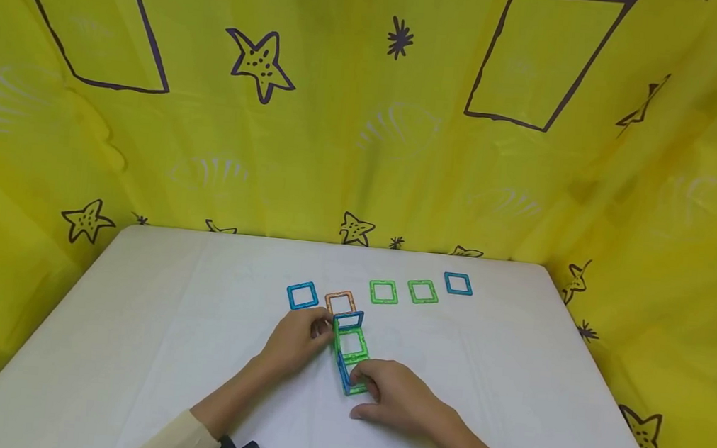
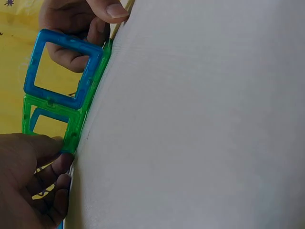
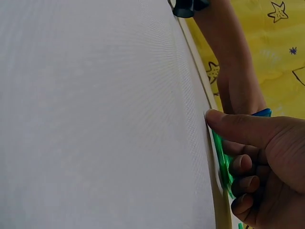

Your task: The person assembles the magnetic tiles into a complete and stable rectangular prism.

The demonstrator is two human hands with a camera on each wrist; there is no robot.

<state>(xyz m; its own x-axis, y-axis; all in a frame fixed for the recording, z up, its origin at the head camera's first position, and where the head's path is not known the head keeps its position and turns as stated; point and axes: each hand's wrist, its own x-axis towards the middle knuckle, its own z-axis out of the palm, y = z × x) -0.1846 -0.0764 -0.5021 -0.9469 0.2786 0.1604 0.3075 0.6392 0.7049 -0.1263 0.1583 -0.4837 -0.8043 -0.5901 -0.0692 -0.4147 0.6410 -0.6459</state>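
1. Head view: joined squares stand on the surface.
2. Left hand pinches an upright green square; right hand — can't tell if gripping.
3. Seemingly light, stiff plastic — take edges, sparing joints.

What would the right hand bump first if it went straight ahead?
The right hand would probably meet the nearer standing blue square first; it may already be touching it.
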